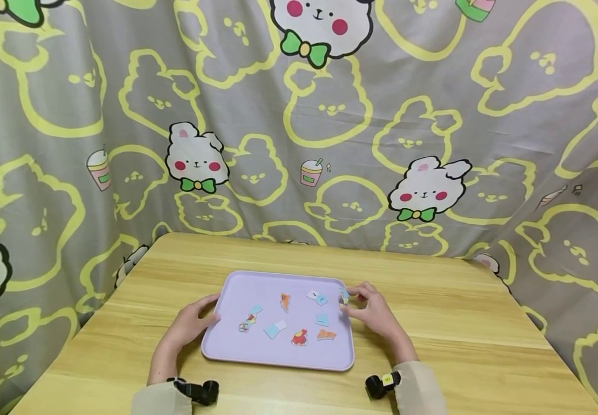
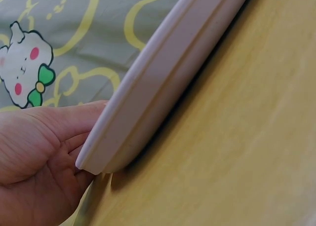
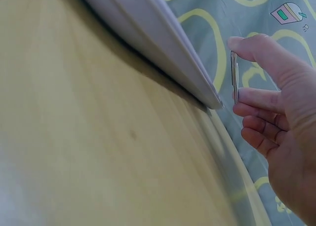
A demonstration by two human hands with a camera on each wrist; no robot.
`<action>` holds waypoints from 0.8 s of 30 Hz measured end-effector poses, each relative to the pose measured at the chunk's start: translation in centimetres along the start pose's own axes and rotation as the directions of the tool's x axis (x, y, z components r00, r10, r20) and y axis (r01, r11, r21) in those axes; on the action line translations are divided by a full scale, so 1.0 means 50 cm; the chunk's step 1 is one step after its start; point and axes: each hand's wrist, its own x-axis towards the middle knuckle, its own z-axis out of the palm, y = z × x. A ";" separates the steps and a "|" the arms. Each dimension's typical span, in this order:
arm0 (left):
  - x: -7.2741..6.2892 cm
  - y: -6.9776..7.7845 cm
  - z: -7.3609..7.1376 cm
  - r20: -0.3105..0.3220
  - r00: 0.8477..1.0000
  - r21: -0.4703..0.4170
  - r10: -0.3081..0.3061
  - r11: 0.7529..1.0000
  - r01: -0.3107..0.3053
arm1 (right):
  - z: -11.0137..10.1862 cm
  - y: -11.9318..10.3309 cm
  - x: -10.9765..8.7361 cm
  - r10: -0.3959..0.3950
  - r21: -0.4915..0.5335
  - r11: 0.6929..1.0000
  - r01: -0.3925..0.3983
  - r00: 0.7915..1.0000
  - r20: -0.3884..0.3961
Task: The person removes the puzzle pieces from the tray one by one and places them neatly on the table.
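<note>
A lilac tray (image 1: 278, 356) lies on the wooden table with several small flat puzzle pieces on it. At its left edge my left hand (image 1: 191, 321) holds the rim, thumb on the rim and fingers at the outer side, as the left wrist view shows. My right hand (image 1: 374, 311) is over the right edge and pinches a thin, light blue and yellow puzzle piece (image 1: 344, 296) between thumb and finger. The right wrist view shows this held piece (image 3: 235, 77) edge-on, apart from the tray rim. Its other fingers are loosely curled.
On the tray are a long joined group of pieces (image 1: 249, 319), orange pieces (image 1: 285, 302), a red piece (image 1: 299, 338) and light blue ones (image 1: 322, 319). The wooden table (image 1: 434, 300) extends around the tray. A patterned grey curtain (image 1: 257, 115) hangs behind and at both sides.
</note>
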 end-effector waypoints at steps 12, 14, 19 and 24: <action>0.002 -0.001 0.000 -0.001 1.000 0.000 0.014 1.000 -0.014 | -0.026 0.022 -0.006 -0.008 -0.038 0.999 0.009 1.000 0.015; 0.003 -0.002 0.000 -0.001 1.000 -0.002 0.016 1.000 -0.016 | -0.029 0.027 -0.007 -0.007 -0.039 0.999 0.008 1.000 0.015; 0.003 -0.004 0.001 0.000 1.000 -0.016 0.016 1.000 -0.016 | -0.036 0.036 -0.009 -0.002 -0.035 0.999 0.003 1.000 0.016; 0.002 -0.003 -0.001 -0.003 1.000 -0.016 0.019 1.000 -0.019 | -0.042 0.044 -0.012 0.000 -0.035 0.999 0.001 1.000 0.017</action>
